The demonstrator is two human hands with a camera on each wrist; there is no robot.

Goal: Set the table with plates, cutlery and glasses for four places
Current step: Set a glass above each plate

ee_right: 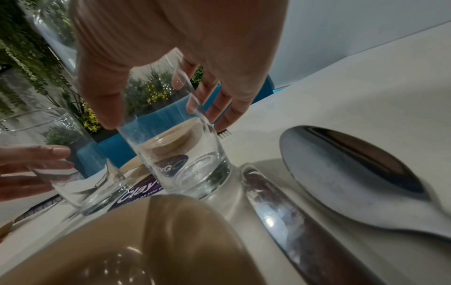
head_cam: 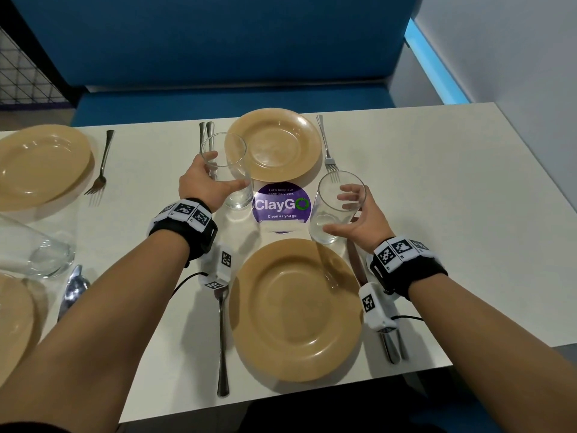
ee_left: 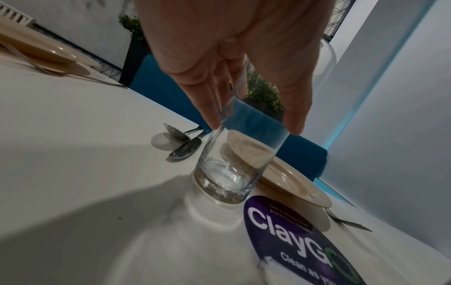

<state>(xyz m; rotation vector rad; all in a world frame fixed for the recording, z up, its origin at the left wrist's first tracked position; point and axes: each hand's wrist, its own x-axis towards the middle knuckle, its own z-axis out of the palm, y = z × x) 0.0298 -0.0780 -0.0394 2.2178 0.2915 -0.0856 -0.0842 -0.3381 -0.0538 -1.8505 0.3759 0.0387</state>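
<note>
Your left hand point(head_cam: 199, 182) curls round the far glass point(head_cam: 229, 170) and your right hand point(head_cam: 356, 220) round the near glass point(head_cam: 335, 207) in the head view, both tumblers upright on the table point(head_cam: 437, 214) either side of the purple sticker point(head_cam: 281, 206), so a quick pull-away could tip one onto a plate. From the left wrist, your fingertips point(ee_left: 212, 119) grip the far glass low, its base close to the far plate point(ee_left: 288, 179), which a sideways nudge would strike. From the right wrist, the near glass stands just beside the knife point(ee_right: 292, 221); set down on it, the tumbler would rock.
</note>
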